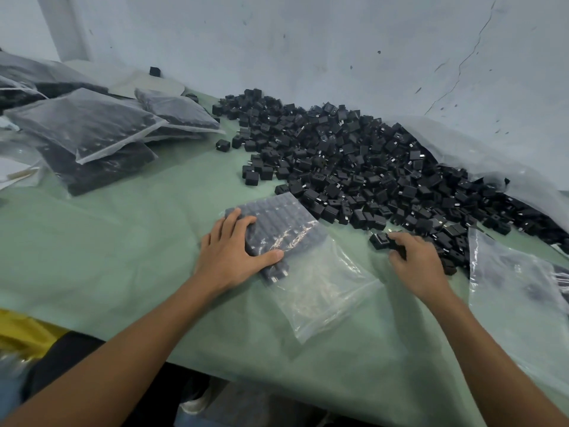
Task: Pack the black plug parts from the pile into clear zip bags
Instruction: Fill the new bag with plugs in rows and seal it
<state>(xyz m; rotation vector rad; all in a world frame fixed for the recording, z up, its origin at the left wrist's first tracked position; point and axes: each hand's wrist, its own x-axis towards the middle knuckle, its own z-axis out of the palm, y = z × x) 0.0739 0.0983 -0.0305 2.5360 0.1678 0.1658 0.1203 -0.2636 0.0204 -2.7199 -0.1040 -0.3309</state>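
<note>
Several filled bags (86, 124) lie stacked left of the pile (369, 167).

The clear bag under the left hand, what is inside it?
Neat rows of black plug parts fill the far part of the clear bag; its near part looks empty. The left hand covers some rows.

A half-filled zip bag (295, 241) is laid on the worktop (123, 241); the pile (369, 167) is heaped behind and right, filled bags (92, 134) stacked far left.
</note>
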